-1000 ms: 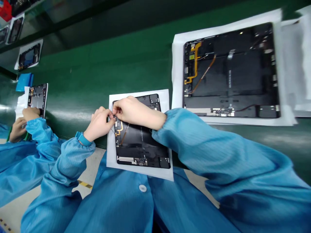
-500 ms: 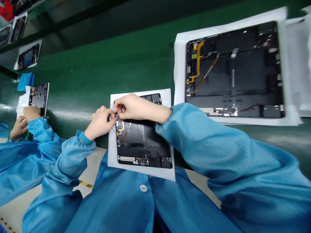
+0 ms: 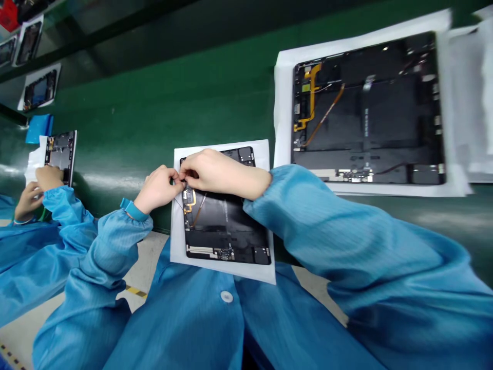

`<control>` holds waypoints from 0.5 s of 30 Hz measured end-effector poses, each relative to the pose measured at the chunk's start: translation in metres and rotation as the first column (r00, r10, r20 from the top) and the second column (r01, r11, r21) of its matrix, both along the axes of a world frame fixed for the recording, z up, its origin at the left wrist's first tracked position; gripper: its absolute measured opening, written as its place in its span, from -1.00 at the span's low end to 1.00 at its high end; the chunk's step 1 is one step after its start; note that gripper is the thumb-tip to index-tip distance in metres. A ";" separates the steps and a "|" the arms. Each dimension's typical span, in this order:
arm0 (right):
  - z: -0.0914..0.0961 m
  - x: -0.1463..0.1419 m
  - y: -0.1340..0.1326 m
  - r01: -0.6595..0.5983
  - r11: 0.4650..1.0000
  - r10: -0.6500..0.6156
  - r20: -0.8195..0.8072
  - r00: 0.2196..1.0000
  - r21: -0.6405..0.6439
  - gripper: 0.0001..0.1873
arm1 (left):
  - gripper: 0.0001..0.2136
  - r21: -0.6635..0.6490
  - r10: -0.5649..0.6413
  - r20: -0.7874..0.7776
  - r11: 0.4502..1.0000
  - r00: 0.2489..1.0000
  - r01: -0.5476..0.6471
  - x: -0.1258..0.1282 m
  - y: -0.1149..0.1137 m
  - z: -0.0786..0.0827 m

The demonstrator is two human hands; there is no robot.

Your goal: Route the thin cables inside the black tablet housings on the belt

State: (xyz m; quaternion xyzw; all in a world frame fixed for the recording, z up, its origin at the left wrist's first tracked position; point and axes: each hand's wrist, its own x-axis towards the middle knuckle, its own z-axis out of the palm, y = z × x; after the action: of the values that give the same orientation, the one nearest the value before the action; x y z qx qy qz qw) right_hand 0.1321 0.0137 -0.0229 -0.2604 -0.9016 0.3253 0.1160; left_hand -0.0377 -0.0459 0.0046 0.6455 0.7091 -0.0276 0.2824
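In front of me an opened tablet [image 3: 231, 226] lies on a white sheet [image 3: 223, 269], its dark inside facing up. Orange flex cables [image 3: 190, 205] run along its left side. My left hand [image 3: 158, 188] is closed in a pinch at the tablet's upper left edge, and a thin dark wire seems to trail below its fingertips. Reaching across the top of the tablet, my right hand [image 3: 210, 172] is closed too, its fingertips meeting those of my left hand. Whatever small part lies between the fingers is hidden.
A larger-looking opened tablet [image 3: 400, 118] rests on white sheets to the right. At left, a co-worker's hands [image 3: 48, 180] are at another opened tablet [image 3: 63, 149], near a blue packet [image 3: 39, 128]. More tablets [image 3: 40, 90] lie at the far left of the green bench [image 3: 127, 113].
My fingertips have drawn closer together at the same corner, and my right hand's fingers have curled down slightly. The whole view has shifted a little.
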 end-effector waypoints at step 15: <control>-0.020 0.045 -0.056 0.130 0.941 -0.136 0.000 0.991 0.312 -0.68 | -0.88 0.071 -0.316 -0.137 0.942 0.939 0.327 0.010 0.013 0.012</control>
State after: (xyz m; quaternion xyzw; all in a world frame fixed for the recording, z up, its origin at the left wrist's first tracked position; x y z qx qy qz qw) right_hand 0.1769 -0.0420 -0.0431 -0.3026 -0.9232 0.1678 0.1675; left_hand -0.0273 -0.0331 0.0161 0.7622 0.6106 -0.0803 0.1995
